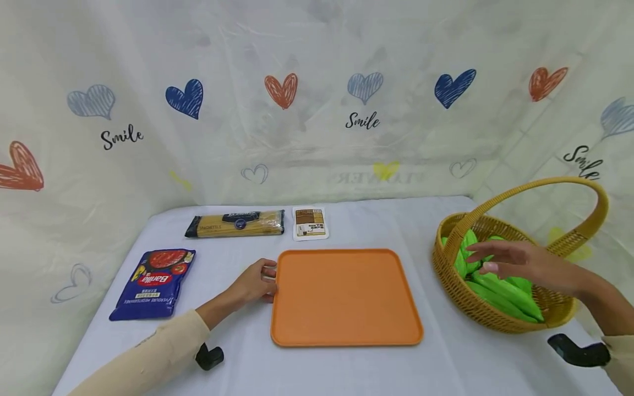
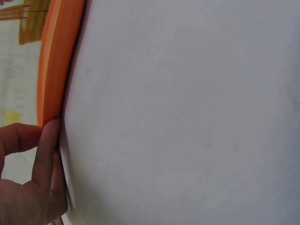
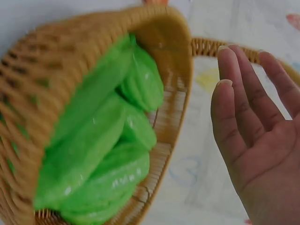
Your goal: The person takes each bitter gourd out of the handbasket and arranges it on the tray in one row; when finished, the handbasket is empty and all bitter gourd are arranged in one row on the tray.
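Note:
An orange rectangular tray lies flat on the white table. At its left edge, my left hand holds the rim; the left wrist view shows the thumb and fingertips meeting on the tray's end. My right hand hovers over a woven basket with a tall arched handle. Inside the basket lie several glossy green, ridged, elongated fruits or vegetables; their exact kind is unclear. In the right wrist view the right hand's fingers are spread and slightly bent, apart from the green pieces and holding nothing.
Behind the tray lie a long pack of spaghetti and a small white packet with a brown label. A blue Barilla pouch is at the left. A heart-printed curtain hangs behind the table.

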Available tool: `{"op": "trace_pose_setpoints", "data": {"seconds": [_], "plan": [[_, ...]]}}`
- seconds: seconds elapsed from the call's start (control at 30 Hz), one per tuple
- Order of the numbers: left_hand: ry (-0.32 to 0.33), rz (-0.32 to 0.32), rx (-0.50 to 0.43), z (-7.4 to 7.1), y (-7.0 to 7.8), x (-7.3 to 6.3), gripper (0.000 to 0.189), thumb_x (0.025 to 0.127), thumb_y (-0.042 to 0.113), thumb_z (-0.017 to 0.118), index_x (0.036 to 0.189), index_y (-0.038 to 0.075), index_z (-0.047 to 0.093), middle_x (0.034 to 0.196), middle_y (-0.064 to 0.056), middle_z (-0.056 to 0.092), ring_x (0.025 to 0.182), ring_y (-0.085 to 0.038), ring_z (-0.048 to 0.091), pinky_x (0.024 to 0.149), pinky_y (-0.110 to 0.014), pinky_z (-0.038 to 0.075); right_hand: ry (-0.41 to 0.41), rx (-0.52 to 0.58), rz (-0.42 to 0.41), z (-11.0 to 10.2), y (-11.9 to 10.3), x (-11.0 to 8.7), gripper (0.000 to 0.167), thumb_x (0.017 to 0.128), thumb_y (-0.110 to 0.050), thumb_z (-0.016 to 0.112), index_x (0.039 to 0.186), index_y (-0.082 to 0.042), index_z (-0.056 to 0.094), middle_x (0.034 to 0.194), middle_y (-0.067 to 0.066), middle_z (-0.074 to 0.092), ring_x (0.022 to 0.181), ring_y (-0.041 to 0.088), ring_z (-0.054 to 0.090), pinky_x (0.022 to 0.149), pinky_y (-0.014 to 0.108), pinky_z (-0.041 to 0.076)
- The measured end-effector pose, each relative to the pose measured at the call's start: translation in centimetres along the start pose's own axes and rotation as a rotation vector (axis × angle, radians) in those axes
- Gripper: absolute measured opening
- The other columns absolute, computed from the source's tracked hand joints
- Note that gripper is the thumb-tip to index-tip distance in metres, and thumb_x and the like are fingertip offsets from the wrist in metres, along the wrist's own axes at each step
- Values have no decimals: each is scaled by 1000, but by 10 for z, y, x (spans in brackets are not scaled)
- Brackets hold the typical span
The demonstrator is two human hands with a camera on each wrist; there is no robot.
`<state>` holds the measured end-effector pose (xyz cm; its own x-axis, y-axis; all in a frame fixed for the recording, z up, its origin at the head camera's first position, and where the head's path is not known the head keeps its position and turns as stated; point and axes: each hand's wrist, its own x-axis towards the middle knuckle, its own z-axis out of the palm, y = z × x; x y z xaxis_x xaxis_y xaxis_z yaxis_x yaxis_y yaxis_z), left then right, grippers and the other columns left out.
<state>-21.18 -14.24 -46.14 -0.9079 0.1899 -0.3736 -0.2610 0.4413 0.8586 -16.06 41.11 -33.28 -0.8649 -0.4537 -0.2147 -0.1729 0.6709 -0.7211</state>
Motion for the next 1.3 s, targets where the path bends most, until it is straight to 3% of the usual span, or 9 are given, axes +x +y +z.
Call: {"op": "trace_pose_setpoints", "data": {"seconds": [0.1, 0.3, 0.57, 0.67, 0.87, 1.1, 1.3], "plan": [[2, 0, -9, 0, -1, -1, 65, 83, 1, 72, 142, 4, 46, 123, -14, 57, 94, -21, 65, 68, -33, 64, 60, -71, 56, -14, 7, 2, 46, 104, -21, 49, 147, -7, 44, 127, -18, 59, 105, -1, 61, 75, 29, 57], [4, 7, -18, 1, -1, -1, 65, 82, 0, 71, 142, 4, 46, 123, -14, 57, 94, -21, 65, 68, -34, 64, 122, -182, 68, -34, 16, 12, 44, 104, -27, 50, 145, -11, 49, 123, -17, 62, 102, 1, 65, 74, 29, 58], [6, 5, -24, 2, -1, 0, 65, 82, 0, 71, 141, 5, 47, 125, -14, 57, 96, -21, 66, 69, -34, 64, 107, -243, 118, -47, 32, 35, 52, 105, -34, 49, 147, -3, 46, 137, 24, 58, 100, 7, 66, 73, 32, 58], [6, 6, -26, 2, -2, 0, 65, 82, 0, 72, 142, 5, 47, 125, -14, 57, 97, -20, 66, 69, -34, 64, 101, -235, 147, -49, 41, 44, 56, 104, -35, 50, 147, 1, 44, 136, 29, 58, 102, 15, 67, 75, 38, 59], [6, 15, -28, 1, -1, -1, 65, 81, -1, 71, 141, 4, 47, 124, -14, 57, 97, -21, 66, 69, -33, 64, 79, -215, 182, -52, 62, 58, 61, 104, -35, 51, 147, 7, 41, 140, 37, 49, 111, 43, 65, 77, 51, 60], [13, 14, -32, 1, -1, -1, 64, 81, -3, 71, 141, 3, 47, 123, -14, 57, 96, -21, 66, 68, -33, 64, 94, -278, 225, -55, 70, 67, 62, 102, -39, 54, 142, 8, 48, 136, 38, 52, 112, 48, 61, 75, 49, 60], [10, 12, -36, 2, -3, 0, 64, 82, -3, 71, 141, 4, 47, 123, -14, 57, 96, -20, 66, 68, -33, 64, 124, -409, 201, -54, 74, 75, 61, 98, -39, 59, 134, 10, 56, 129, 37, 58, 115, 57, 55, 84, 60, 55]]}}
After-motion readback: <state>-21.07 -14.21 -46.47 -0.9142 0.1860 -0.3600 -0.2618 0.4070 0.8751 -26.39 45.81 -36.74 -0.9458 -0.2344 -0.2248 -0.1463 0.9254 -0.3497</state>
